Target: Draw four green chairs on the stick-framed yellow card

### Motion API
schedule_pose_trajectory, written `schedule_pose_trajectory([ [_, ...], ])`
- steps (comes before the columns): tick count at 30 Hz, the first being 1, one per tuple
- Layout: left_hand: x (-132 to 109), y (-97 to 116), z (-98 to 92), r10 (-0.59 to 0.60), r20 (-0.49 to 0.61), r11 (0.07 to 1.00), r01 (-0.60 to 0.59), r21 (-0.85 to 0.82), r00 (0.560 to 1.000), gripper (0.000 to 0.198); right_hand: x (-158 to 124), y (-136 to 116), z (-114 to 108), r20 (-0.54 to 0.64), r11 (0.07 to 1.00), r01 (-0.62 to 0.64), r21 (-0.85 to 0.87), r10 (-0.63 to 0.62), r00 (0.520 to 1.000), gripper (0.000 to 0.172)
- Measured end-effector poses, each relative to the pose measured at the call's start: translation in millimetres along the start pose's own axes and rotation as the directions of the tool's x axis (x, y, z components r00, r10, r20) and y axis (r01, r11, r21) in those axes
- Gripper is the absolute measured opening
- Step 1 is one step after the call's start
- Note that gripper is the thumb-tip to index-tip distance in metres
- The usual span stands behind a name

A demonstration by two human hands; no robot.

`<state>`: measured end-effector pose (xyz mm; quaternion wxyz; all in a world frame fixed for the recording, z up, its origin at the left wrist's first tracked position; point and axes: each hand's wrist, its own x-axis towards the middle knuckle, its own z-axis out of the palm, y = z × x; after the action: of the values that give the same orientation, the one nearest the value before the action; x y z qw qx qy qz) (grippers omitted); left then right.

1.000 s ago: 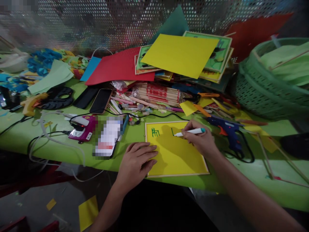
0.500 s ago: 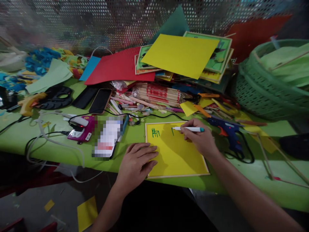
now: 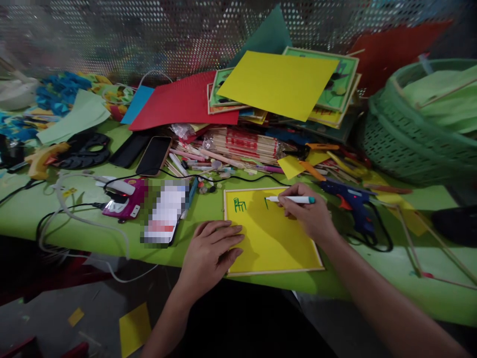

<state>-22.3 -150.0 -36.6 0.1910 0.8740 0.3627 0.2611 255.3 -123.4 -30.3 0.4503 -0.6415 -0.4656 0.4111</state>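
A yellow sheet [image 3: 276, 243] edged with thin wooden sticks lies flat near the front of the table. My left hand [image 3: 214, 248] rests open over its left edge, fingers stretched across the paper. In my right hand [image 3: 305, 209] is a white marker [image 3: 295, 199] with a teal end, held in a writing pinch. The marker's tip meets the sheet at the top of a short green stroke [image 3: 266, 203]. Left of that stroke is a small green drawing of a chair [image 3: 240, 204].
A blue glue gun [image 3: 350, 204] lies right of the sheet, below a green basket [image 3: 413, 134]. To the left are a phone with a blurred screen [image 3: 167, 214] and a purple power strip [image 3: 128, 199] with cables. Stacked coloured paper [image 3: 278, 84] and bundled sticks [image 3: 242, 142] fill the back.
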Motion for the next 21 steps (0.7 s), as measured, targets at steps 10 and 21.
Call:
schedule_pose_trajectory([
  [10, -1.2, -0.3, 0.6, -0.023, 0.01, 1.0, 0.023, -0.004, 1.0, 0.023, -3.6, -7.8, -1.5, 0.024, 1.0, 0.012, -0.015, -0.012, 1.0, 0.02],
  [21, -0.1, -0.4, 1.0, -0.005, -0.002, 1.0, 0.005, -0.004, 1.0, 0.022, -2.6, -2.4, -2.7, 0.022, 1.0, 0.014, -0.025, -0.014, 1.0, 0.02],
])
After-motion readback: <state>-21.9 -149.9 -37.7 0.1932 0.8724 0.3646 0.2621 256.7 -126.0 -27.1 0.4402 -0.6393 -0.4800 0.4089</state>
